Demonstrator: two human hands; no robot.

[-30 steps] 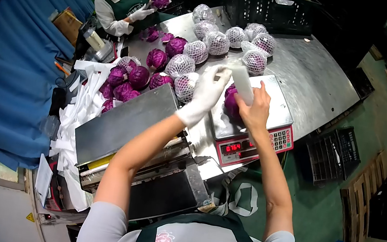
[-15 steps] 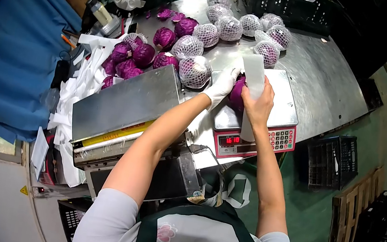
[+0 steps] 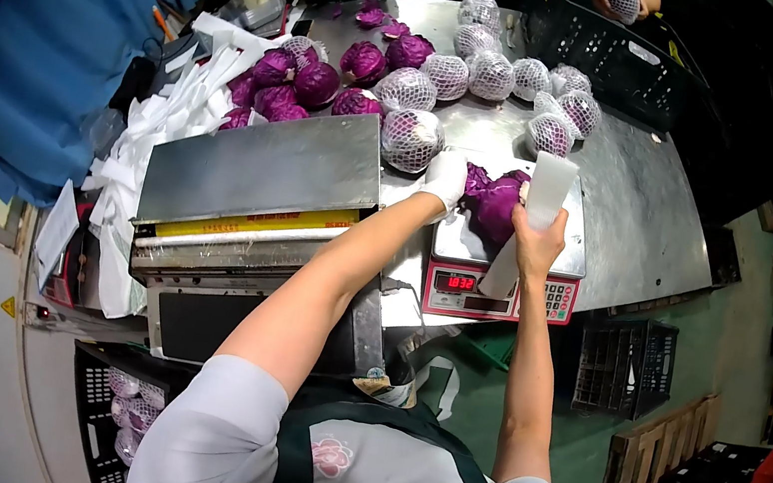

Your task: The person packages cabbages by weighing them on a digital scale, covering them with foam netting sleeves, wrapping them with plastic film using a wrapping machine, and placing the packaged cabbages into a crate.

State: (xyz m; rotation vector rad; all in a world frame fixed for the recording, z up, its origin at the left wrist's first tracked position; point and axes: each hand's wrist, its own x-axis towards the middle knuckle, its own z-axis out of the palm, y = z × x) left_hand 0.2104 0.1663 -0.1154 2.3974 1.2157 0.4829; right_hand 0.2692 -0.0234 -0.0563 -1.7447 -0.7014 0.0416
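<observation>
A red cabbage [image 3: 496, 208] rests on the steel pan of a weighing scale [image 3: 459, 243], whose red display reads about 1.832. My left hand [image 3: 445, 180], in a white glove, is closed at the cabbage's left side, on what looks like an outer leaf; its fingertips are partly hidden. My bare right hand [image 3: 538, 241] grips a flattened white foam net sleeve [image 3: 551, 189] and touches the cabbage's right side. The sleeve's lower end hangs over the scale's front. Just left of the scale sits a netted cabbage [image 3: 412, 140].
Several netted cabbages [image 3: 491, 75] and bare ones [image 3: 315, 84] cover the table's far and left parts. A steel-topped wrapping machine [image 3: 268, 157] stands left, beside piled white sleeves [image 3: 151, 164]. A black crate [image 3: 602, 58] stands at the back; two co-workers handle cabbages beyond.
My left hand has moved left, and more of the cabbage shows between my hands. The right hand has shifted with the sleeve. The display rose from about 1.610. My view has shifted.
</observation>
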